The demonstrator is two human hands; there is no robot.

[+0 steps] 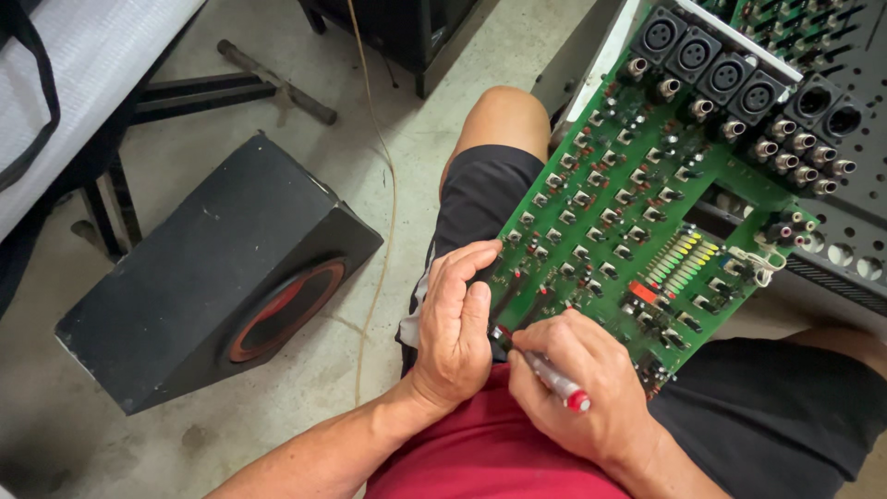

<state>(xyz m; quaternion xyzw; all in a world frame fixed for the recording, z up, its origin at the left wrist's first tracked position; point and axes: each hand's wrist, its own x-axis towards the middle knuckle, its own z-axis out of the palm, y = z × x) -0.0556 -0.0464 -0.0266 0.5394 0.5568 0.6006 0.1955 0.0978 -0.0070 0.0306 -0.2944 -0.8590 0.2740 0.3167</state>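
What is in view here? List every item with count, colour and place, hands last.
circuit board: one, green, resting on the lap, upper right
speaker box: one, black with red ring, on the floor at left
cable: one, tan, along the floor, centre
metal stand: one, dark, upper left
shorts: one pair, black
shirt: one, red, bottom centre
left hand: one, gripping the board's lower edge
right hand: one, fingers closed on a red-tipped tool

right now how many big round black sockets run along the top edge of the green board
4, in a row along the green board's top edge: socket one, socket two, socket three, socket four. Two similar sockets sit on the black panel beside it.
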